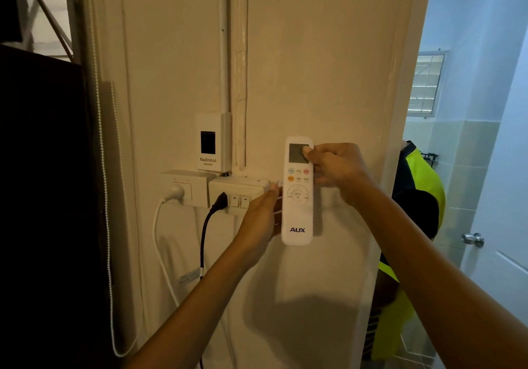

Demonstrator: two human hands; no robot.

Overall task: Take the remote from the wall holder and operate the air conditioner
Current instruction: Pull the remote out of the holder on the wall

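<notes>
I see one remote (297,197), upright against the wall, long axis vertical, screen end up, "AUX" printed near its bottom. My right hand (334,165) pinches its top, thumb on the screen. My left hand (261,220) touches its left edge, fingers loosely curled. Left of that hand: two socket boxes (188,187), one breaker (213,141) marked "National".

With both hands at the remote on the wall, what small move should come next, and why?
Probably lift the white AUX remote clear of the wall. The right hand grips its top, thumb on the screen; the left hand steadies its side; it still sits upright against the wall.
</notes>
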